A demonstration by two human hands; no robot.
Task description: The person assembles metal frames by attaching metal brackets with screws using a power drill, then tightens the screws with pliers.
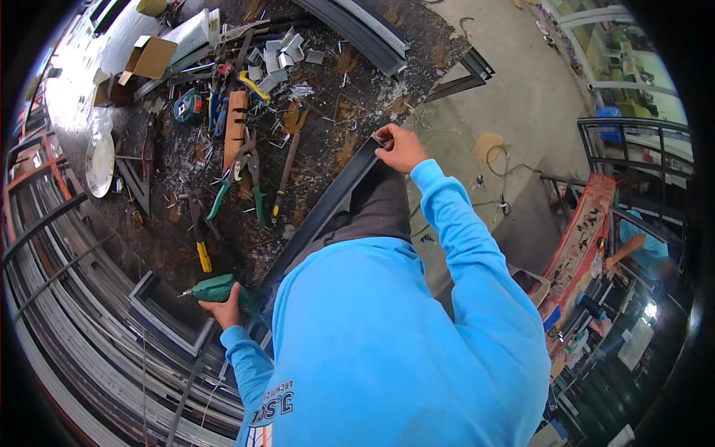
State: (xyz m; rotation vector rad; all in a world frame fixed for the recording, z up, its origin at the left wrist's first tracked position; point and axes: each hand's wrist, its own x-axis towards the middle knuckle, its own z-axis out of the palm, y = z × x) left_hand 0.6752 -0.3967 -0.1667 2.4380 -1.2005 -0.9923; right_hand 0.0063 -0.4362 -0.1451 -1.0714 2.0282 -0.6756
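A green power drill (212,288) is in my left hand (226,307) at the lower left, its bit pointing left. My fingers wrap round its body, and part of it is hidden behind my hand and sleeve. My right hand (403,148) is closed in a pinch at the far end of a long dark metal profile (322,211). This profile runs slantwise along the bench edge in front of my body. Whether a small piece also sits between those fingertips is hidden.
Pliers (199,231), tin snips (246,164), a hammer (289,167) and small metal offcuts (277,59) litter the dark bench. A dark frame corner (167,320) and stacked long profiles (82,328) lie left. Cables (503,175) cross the floor; a co-worker (644,242) is at right.
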